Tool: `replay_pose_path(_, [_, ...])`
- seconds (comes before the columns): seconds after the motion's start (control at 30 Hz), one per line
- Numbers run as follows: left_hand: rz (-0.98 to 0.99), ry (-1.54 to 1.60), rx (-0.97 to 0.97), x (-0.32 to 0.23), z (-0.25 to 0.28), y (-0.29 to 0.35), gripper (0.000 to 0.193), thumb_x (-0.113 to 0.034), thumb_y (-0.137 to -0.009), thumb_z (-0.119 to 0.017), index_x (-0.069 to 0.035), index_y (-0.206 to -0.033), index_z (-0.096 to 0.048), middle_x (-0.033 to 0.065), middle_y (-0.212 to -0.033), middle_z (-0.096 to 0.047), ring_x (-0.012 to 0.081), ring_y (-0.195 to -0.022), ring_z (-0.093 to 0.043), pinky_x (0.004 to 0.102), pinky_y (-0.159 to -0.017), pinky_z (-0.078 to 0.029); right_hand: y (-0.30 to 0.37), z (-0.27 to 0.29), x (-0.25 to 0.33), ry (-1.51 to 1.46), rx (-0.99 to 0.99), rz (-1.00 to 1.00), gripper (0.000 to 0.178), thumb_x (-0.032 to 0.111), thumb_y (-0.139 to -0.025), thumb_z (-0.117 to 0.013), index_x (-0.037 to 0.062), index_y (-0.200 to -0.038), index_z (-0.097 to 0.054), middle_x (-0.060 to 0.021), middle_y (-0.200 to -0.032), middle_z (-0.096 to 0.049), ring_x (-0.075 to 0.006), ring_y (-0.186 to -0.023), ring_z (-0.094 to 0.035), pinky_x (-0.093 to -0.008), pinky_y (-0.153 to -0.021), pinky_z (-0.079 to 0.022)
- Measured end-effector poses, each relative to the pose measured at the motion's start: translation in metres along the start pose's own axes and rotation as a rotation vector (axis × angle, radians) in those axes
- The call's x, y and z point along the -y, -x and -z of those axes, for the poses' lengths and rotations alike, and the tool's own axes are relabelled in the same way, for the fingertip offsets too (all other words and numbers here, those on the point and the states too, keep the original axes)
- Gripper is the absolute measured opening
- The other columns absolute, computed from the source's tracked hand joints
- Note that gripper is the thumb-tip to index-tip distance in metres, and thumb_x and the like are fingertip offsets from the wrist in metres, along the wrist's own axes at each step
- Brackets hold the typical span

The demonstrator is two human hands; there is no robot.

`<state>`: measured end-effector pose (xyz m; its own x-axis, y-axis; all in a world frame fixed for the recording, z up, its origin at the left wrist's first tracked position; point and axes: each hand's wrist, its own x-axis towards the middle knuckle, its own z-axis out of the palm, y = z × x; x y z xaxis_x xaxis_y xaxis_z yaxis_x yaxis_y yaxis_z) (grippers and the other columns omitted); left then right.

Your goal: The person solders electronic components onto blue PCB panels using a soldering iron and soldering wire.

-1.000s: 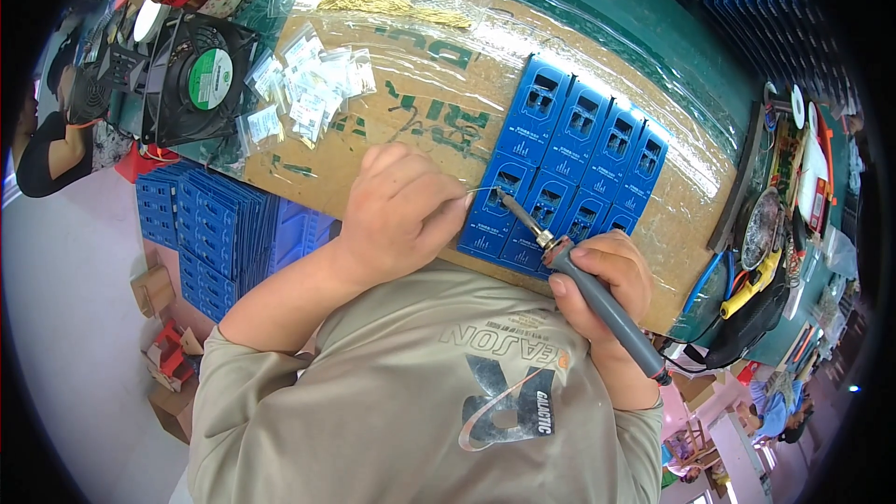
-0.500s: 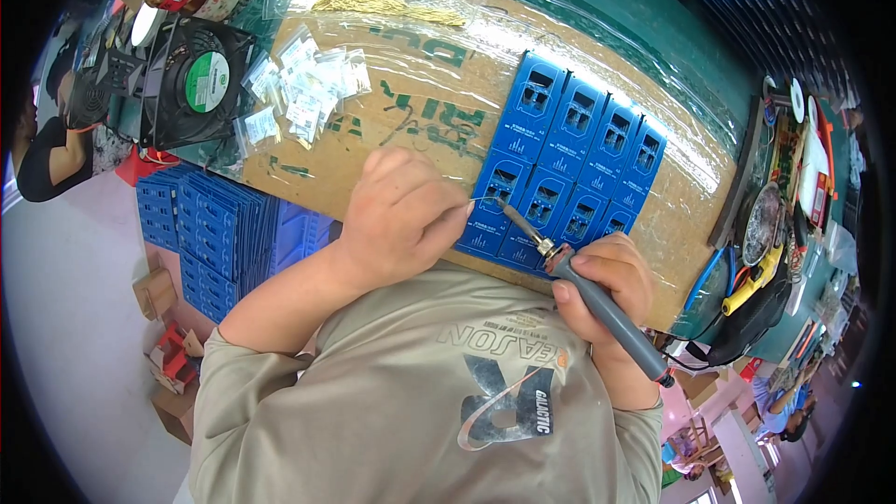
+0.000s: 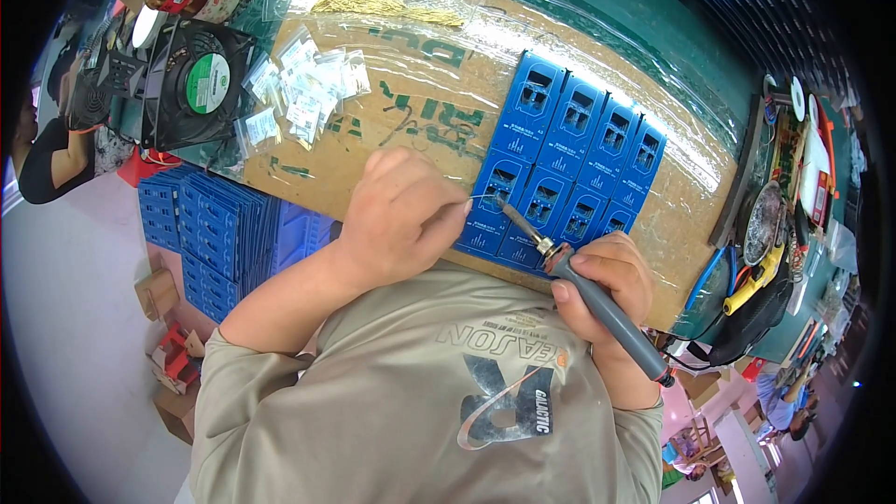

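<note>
My right hand [image 3: 611,285] grips a grey-handled soldering iron [image 3: 611,322], its tip slanting up and left onto a blue circuit board panel [image 3: 558,163]. The panel lies on the bench and is divided into several like boards, each with a cut-out pattern. My left hand [image 3: 401,210] pinches a thin length of solder wire [image 3: 483,197] between thumb and forefinger. The wire's free end reaches over the near-left board of the panel, close to the iron's tip. Whether wire and tip touch is too small to tell.
Small clear packets [image 3: 308,89] lie on the bench's left, by a black fan [image 3: 194,84]. Thin yellow pieces [image 3: 387,7] lie at the back. Blue panels [image 3: 210,233] are stacked at lower left. Yellow-handled cutters [image 3: 754,285] and other tools crowd the right edge.
The iron's tip and the wire end have shifted very slightly on the board. Both hands are otherwise nearly still.
</note>
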<state>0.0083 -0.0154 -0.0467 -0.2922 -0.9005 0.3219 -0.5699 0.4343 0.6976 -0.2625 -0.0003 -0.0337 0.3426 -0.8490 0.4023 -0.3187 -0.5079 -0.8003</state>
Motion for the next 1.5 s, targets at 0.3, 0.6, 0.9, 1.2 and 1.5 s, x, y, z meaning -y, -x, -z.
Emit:
replay_pose_path(0.3, [0.002,-0.071,-0.022,0.004,0.003,-0.002,0.018,0.0,-0.075,-0.074,-0.008,-0.089,-0.067,0.0059,-0.08,-0.064,0.0256,-0.075,-0.061,0.0355,-0.071,-0.045,-0.007,0.001,0.004,0.041,0.061,-0.009,0.032,0.012,-0.082,-0.082,0.0064,-0.105,-0.061,-0.0093,-0.087,-0.072,-0.0226,-0.073,-0.069,-0.0334,-0.064,-0.05])
replay_pose_path(0.6, [-0.008,-0.07,-0.012,0.002,0.004,-0.003,0.018,0.0,-0.075,-0.075,-0.008,-0.089,-0.067,0.0065,-0.08,-0.064,0.0257,-0.076,-0.061,0.0357,-0.071,-0.045,-0.007,0.0,0.002,0.061,0.077,0.002,0.033,0.012,-0.081,-0.083,0.007,-0.105,-0.062,-0.0085,-0.088,-0.073,-0.022,-0.074,-0.07,-0.0324,-0.065,-0.051])
replay_pose_path(0.9, [0.099,0.066,-0.141,-0.001,0.003,0.0,0.015,-0.001,-0.08,-0.076,-0.007,-0.091,-0.068,0.0089,-0.082,-0.064,0.0296,-0.079,-0.062,0.0396,-0.074,-0.048,0.006,0.003,-0.006,-0.05,-0.057,-0.008,0.036,0.009,-0.074,-0.087,0.0031,-0.102,-0.065,-0.0107,-0.086,-0.071,-0.0244,-0.069,-0.068,-0.0345,-0.062,-0.049])
replay_pose_path(1.2, [-0.166,-0.071,-0.053,-0.011,-0.004,-0.01,0.021,-0.002,-0.076,-0.081,-0.006,-0.093,-0.07,0.0076,-0.085,-0.062,0.0273,-0.078,-0.06,0.0375,-0.071,-0.046,0.03,0.026,-0.004,-0.027,-0.181,-0.091,0.03,0.01,-0.079,-0.082,0.0034,-0.101,-0.062,-0.0101,-0.085,-0.07,-0.0225,-0.068,-0.068,-0.0343,-0.061,-0.049])
replay_pose_path(1.5, [-0.184,-0.106,-0.049,-0.022,-0.019,-0.02,0.023,0.0,-0.077,-0.078,-0.006,-0.097,-0.07,0.0063,-0.088,-0.064,0.027,-0.08,-0.06,0.0376,-0.072,-0.044,0.04,0.023,-0.01,-0.024,-0.198,-0.049,0.033,0.01,-0.078,-0.083,0.003,-0.103,-0.063,-0.01,-0.082,-0.069,-0.0224,-0.065,-0.067,-0.033,-0.058,-0.048])
